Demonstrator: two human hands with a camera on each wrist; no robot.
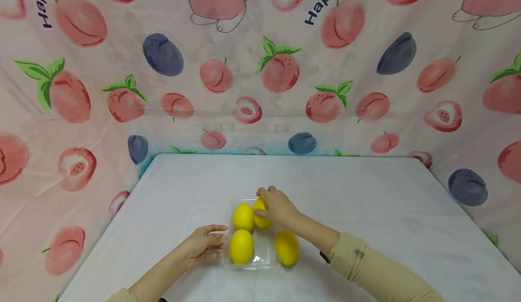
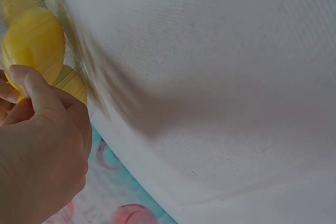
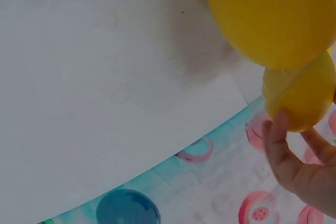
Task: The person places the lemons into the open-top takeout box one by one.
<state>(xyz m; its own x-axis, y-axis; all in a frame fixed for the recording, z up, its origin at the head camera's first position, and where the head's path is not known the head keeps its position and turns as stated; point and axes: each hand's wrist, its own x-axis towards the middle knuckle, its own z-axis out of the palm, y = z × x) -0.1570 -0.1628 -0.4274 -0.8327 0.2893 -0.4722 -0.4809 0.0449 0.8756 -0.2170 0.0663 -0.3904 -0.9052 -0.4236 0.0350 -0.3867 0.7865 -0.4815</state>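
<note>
A clear plastic container holds two lemons in its left column, a back lemon and a front lemon. My right hand grips a third lemon at the back right corner, thumb on its near side and fingers over the far side. In the right wrist view, the right hand has its fingertips against this lemon. My left hand reaches to the container's left side with extended fingers, the tips right at the wall. Just outside the container's right side lies another lemon.
A white cloth covers the table. Behind it and along both sides hangs a pink curtain printed with peaches and dark blue fruit. The table's back edge meets this curtain.
</note>
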